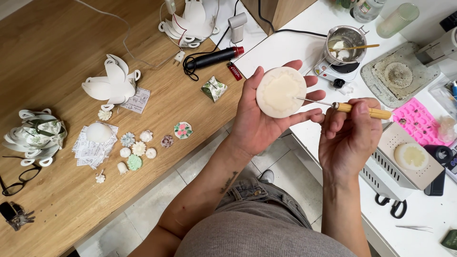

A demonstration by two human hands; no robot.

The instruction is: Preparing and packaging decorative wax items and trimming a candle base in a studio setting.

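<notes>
Left hand (259, 119) cradles round mould (281, 92); right hand (350, 133) pokes needle tool (342, 107) in.

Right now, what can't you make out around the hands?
- Round cream disc: underside hidden by the left hand, head view.
- Needle tool: handle middle covered by right hand fingers.
- Metal pot: contents too small to identify.
- Green object: cut off by the frame edge.

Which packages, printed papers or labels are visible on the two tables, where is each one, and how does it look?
Small folded packet: wooden table, near the red lighter; white with a green leaf pattern.
Printed paper slip: under the white petal-shaped holder; white with dark print.
Stack of printed slips: beside the small moulded flowers, under a white dome; white with dark print.
Bottle label: top edge, white table; pale, too small to describe.
No screen is visible.
</notes>
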